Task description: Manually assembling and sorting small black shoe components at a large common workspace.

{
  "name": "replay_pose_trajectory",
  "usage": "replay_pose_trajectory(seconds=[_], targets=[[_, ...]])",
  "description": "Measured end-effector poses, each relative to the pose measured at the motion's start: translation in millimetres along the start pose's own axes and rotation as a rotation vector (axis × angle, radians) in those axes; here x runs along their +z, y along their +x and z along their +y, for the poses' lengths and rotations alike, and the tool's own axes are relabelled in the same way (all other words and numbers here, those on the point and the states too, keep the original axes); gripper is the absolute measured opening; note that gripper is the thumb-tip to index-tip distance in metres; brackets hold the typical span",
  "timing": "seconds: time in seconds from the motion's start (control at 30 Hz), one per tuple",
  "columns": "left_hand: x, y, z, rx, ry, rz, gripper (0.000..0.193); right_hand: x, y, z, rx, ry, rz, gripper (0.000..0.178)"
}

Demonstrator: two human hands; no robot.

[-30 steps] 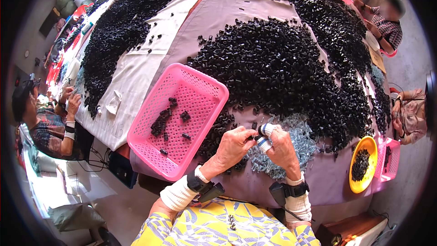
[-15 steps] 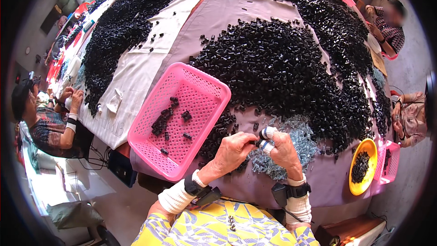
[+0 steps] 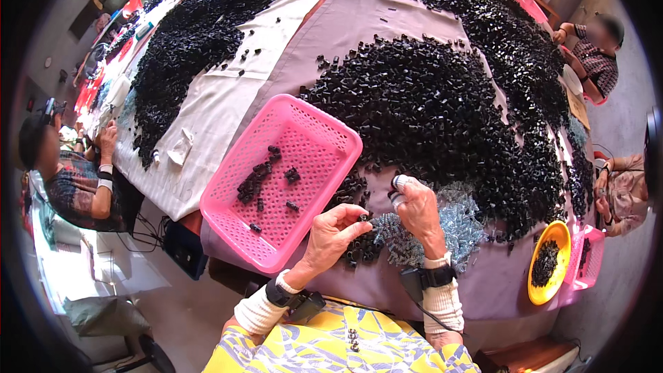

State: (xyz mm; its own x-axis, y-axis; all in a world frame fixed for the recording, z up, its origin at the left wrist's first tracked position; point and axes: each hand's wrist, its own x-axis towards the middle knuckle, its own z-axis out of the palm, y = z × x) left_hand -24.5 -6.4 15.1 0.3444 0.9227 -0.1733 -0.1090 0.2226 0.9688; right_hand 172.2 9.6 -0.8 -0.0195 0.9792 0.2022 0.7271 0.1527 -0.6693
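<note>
Black part [image 3: 364,217] is pinched between thumb and forefinger of the left hand [image 3: 330,238], near the middle of the near edge of the worktop [image 3: 373,283], between the pink basket [image 3: 304,145] and the clear pieces [image 3: 463,217]. Compared with half a second ago, the hands are parted, and the part is held by the left grip alone; by this, two-handed work on it is judged to be finished or paused. The right hand [image 3: 418,214] is held over the clear pieces, fingers curled; whether anything is gripped there cannot be told. The far side is crowded by the heap of black parts [image 3: 428,110]. Room is left along the near edge; toward the left, the left hand is faced by the basket's raised rim.
</note>
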Motion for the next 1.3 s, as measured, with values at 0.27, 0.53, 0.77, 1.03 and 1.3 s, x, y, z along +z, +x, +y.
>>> replay_pose_trajectory(seconds=[0.27,0.53,0.77,1.03,1.3], targets=[[-5.1,3.5,-5.3,-0.031,-0.044,0.044,0.02,44.1,15.6,3.9,-0.339,-0.495,-0.019,0.016],[0.8,14.8,-6.7,-0.05,-0.02,0.106,0.017,-3.0,0.1,-17.1,-0.333,-0.17,-0.057,0.024],[9.0,20.5,-6.3,-0.116,-0.249,-0.065,0.019,-28.4,-17.0,-34.7,-0.354,-0.065,-0.101,0.026],[22.7,21.1,-3.6,-0.052,-0.314,-0.043,0.017,-26.3,-29.9,-31.3,-0.187,0.132,-0.023,0.034],[29.6,25.8,-6.4,0.02,-0.357,-0.029,0.016,-23.5,-30.0,-33.4,-0.135,0.099,0.085,0.025]])
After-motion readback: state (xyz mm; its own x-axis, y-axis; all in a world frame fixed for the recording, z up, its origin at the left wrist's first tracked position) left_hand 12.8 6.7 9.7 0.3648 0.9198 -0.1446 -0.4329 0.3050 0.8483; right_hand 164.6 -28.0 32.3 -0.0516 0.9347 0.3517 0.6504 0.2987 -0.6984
